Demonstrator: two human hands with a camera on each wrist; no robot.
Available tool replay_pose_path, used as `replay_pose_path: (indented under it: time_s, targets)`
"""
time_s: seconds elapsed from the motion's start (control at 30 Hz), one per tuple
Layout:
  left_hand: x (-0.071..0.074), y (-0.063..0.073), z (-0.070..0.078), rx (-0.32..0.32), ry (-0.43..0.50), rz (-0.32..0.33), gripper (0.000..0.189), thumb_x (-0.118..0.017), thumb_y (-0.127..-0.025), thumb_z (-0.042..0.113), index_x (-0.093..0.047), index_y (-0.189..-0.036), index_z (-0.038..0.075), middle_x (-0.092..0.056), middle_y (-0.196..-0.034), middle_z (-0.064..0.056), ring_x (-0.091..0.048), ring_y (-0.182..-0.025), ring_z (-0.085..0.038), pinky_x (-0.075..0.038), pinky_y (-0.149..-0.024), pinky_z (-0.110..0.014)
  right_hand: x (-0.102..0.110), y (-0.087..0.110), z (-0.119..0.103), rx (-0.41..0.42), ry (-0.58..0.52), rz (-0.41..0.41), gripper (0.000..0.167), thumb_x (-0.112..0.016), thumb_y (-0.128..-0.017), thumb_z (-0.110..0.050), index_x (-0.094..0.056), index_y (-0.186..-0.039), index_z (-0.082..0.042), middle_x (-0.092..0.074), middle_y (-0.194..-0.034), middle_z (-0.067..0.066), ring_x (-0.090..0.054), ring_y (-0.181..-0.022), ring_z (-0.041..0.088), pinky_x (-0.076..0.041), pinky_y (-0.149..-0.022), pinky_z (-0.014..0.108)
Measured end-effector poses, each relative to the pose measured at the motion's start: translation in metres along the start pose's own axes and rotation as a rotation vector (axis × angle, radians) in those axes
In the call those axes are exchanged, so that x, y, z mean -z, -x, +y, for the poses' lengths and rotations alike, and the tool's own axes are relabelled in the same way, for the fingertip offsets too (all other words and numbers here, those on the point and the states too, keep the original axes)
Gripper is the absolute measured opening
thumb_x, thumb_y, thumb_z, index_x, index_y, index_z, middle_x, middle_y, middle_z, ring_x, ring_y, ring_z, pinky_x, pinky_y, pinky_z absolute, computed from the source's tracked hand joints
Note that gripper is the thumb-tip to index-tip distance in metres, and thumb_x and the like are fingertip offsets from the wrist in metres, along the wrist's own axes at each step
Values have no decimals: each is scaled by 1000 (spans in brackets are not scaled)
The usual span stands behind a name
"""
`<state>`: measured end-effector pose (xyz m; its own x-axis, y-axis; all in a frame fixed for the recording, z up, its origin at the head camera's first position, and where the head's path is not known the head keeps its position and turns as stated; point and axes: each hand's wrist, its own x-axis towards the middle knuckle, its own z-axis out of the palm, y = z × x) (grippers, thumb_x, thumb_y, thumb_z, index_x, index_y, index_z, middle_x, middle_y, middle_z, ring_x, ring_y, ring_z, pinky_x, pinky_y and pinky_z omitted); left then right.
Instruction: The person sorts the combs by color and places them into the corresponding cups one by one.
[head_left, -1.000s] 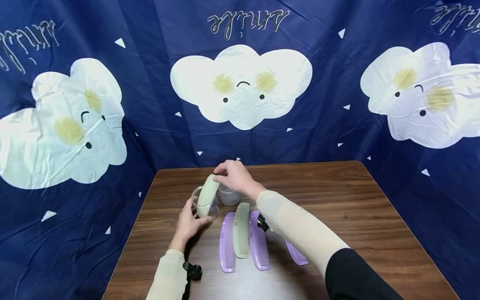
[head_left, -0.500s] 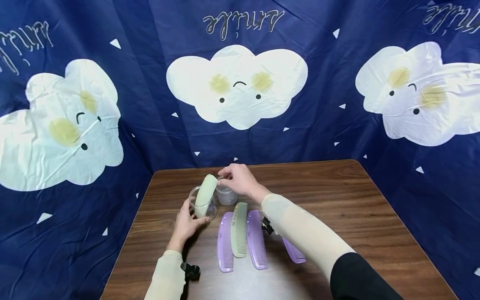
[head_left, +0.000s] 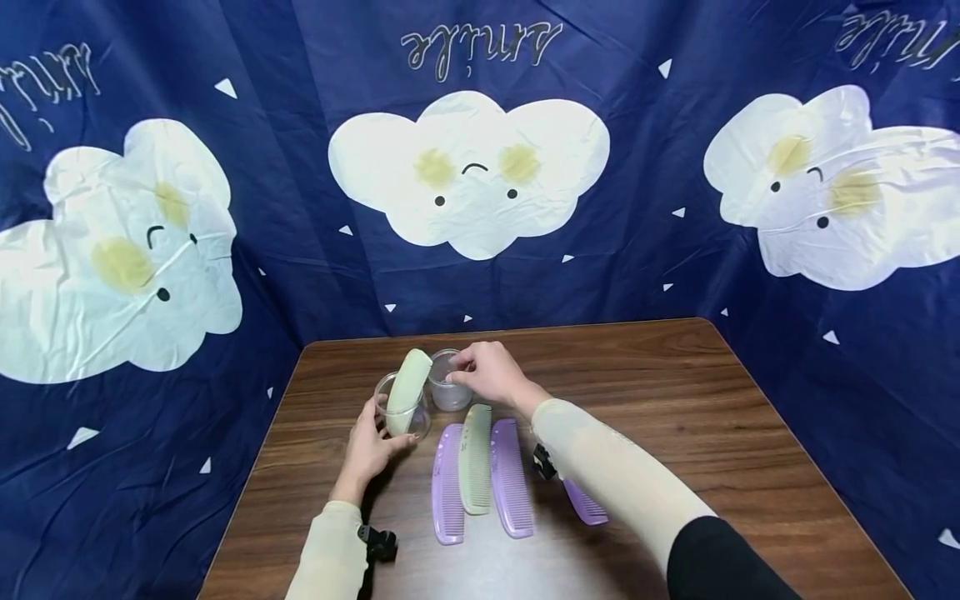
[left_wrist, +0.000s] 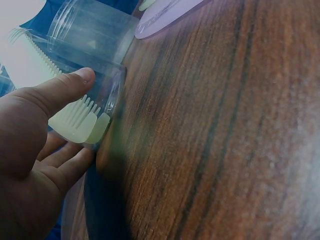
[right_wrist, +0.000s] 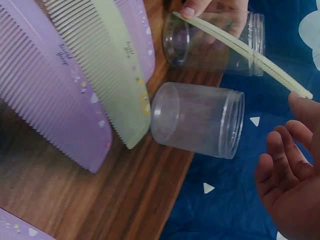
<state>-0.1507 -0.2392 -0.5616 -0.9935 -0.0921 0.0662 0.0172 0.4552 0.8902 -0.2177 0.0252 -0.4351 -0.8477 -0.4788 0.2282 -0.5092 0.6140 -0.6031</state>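
Head: left hand [head_left: 369, 446] curls round clear plastic cylindrical jar [head_left: 421, 426], pale-green curved plastic comb [head_left: 408, 388] inside; right hand [head_left: 491, 372] relaxed, empty, beside matching jar [head_left: 450, 397] | Left wrist: loosened grip could tip jar, comb top-heavy; 1 or 2 inside, can't tell | Right wrist: knuckle might topple matching jar; I count 2 jars, 3 lilac plastic combs [right_wrist: 82, 95], 1 green comb [right_wrist: 125, 65] outside

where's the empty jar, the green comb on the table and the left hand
Empty jar [right_wrist: 196, 120], right wrist view, side wall.
Green comb [head_left: 473, 460], head view, middle of its length.
Left hand [head_left: 368, 447], head view, back of the hand.
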Motion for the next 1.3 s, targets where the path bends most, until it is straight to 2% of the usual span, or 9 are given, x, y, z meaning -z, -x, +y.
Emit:
replay_pose_path:
  time_s: [0.23, 0.53, 0.9, 1.13, 1.3]
  targets:
    - [1, 2, 1, 3, -19, 5, 95, -91, -69, -1, -38, -147, 1, -51, -142, -27, -52, -136, -42, -54, -108, -43, -7, 9, 11, -5, -31, -2, 27, -83, -87, -23, -81, -111, -11, -80, -103, 3, -76, -93, 21, -63, -83, 29]
    - [1, 2, 0, 14, -21, 2, 95, -91, -71, -1, -37, -148, 0, -49, -144, -29, -51, -136, -45, -54, -108, -45, -17, 17, 24, -43, -26, -45, 34, -84, -86, -24, -78, -116, -8, -80, -100, 3, -73, -88, 14, -62, -82, 30]
    - [2, 0, 2, 26, -14, -2, 95, -92, -71, 1, -37, -148, 2, -49, -146, -28, -50, -138, -43, -54, -109, -44, -31, 21, 34, -166, 18, -86, 44, -87, -82, -35, -77, -118, -10, -79, -106, 2, -72, -96, 17, -61, -87, 34]
    - [1, 2, 4, 22, -2, -6, 95, -90, -71, -3, -36, -149, 1, -49, -146, -27, -50, -139, -42, -53, -110, -43, -41, 21, 43, -196, 34, -107, 44, -87, -81, -35, -77, -115, -7, -79, -101, 3, -71, -96, 20, -61, -86, 36]
    - [0, 2, 4, 17, 6, -5, 95, -90, -71, -4, -36, -149, 0, -49, -146, -28, -50, -138, -44, -53, -109, -45, -49, 20, 48, -233, 63, -134, 44, -88, -81, -35, -78, -113, -7, -78, -108, 6, -71, -104, 25, -61, -91, 40]
